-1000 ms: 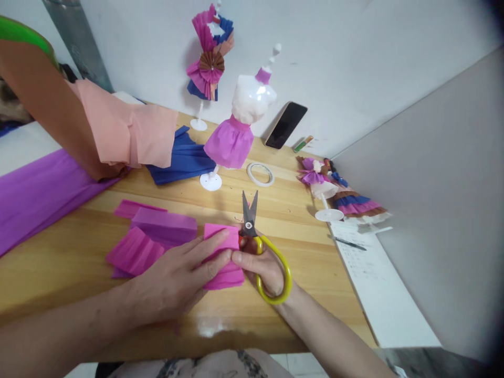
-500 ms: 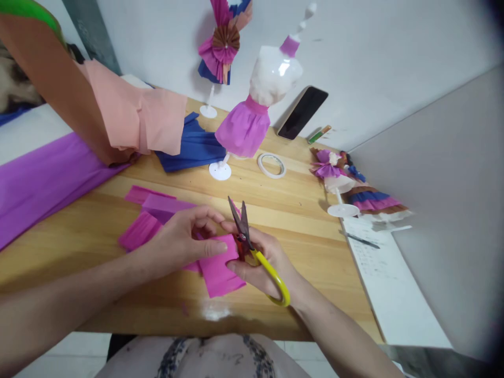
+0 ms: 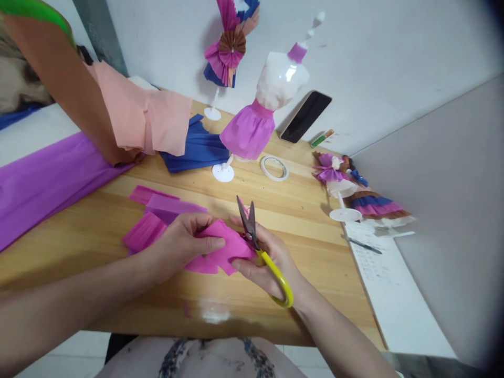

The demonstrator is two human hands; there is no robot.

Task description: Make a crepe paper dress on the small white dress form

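My left hand (image 3: 183, 244) pinches a piece of bright pink crepe paper (image 3: 232, 247) between thumb and fingers, above the table. At the paper's right end, the thumb of my right hand (image 3: 271, 257) also presses on it. Hanging from that same hand is a pair of scissors (image 3: 276, 273) with yellow handles, its dark blades parted and pointing away from me, a bit of pink by the tips. Other folded pink strips (image 3: 144, 231) and a purple strip (image 3: 171, 207) lie beyond my left hand.
A small dress form (image 3: 248, 128) wears a purple skirt; a decorated form (image 3: 226, 58) stands behind it. A tape roll (image 3: 263, 173), phone (image 3: 307, 116), and purple (image 3: 51, 181), blue (image 3: 197, 149) and peach paper (image 3: 169, 121) surround them. Right: a finished-looking dress (image 3: 378, 202), pen (image 3: 366, 245).
The pink paper has turned and spread, its lower part lifting up toward my hands. My right hand keeps the scissors, and my left hand has shifted slightly. The view has moved a little.
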